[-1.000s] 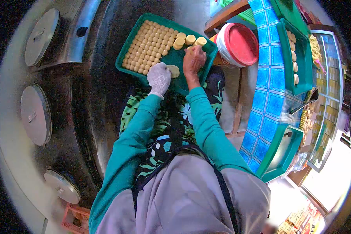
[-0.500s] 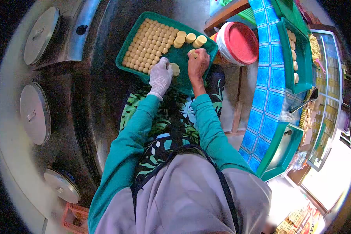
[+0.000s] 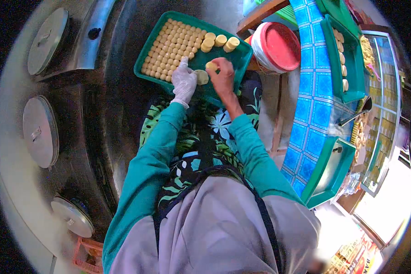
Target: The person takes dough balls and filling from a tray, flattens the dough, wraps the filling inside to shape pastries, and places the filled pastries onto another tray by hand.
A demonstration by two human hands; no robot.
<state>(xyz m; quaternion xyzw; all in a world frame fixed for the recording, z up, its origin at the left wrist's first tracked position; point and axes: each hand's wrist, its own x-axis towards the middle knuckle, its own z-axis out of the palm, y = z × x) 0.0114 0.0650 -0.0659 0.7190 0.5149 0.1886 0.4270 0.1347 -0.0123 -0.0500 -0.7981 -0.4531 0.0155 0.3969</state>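
A green tray [image 3: 151,78] lies across my lap. Rows of small pale dough balls [image 3: 171,45] fill its left part. Short stacks of round yellow discs [image 3: 220,40] stand at its upper right. My left hand [image 3: 184,83], in a whitish glove, is by the lower edge of the rows; what its fingers hold, if anything, is hidden. Just right of it is a flat pale green disc [image 3: 201,77]. My bare right hand [image 3: 223,76] pinches a yellow disc [image 3: 211,66] above the pale green one.
A red-lidded bucket [image 3: 280,47] stands right of the tray. Beyond it, a table with blue tiled covering [image 3: 308,105] bears a green tray of oblong pieces [image 3: 340,59] and another green tray [image 3: 331,171]. Round metal lids [image 3: 41,131] are on the left.
My right hand has come off the upper right stacks and moved left with a yellow disc, close to the pale green disc. My left hand has shifted slightly left.
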